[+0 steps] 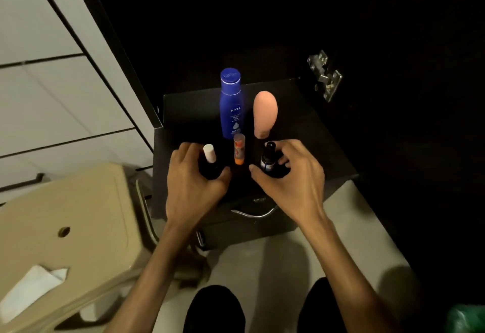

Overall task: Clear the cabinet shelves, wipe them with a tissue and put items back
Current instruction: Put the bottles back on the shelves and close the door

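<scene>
A folded tissue (31,290) lies on the beige stool (78,214) at far left, apart from the work, probably kept within reach for wiping. On the dark shelf (309,133) the left hand (191,183) curls round a dark bottle with a white cap (210,154), fingers behind and thumb in front, seemingly to set it upright or lift it. Just right of it an orange tube (239,152) stands free. Behind stand a blue lotion bottle (231,104) and a peach sponge (265,113), taller things at the back where they do not block the small ones. The right hand (288,175) cups a dark dropper bottle (269,158), thumb and fingers round its base. The count: five items on the shelf, one of each; one tissue; one stool; two hands.
</scene>
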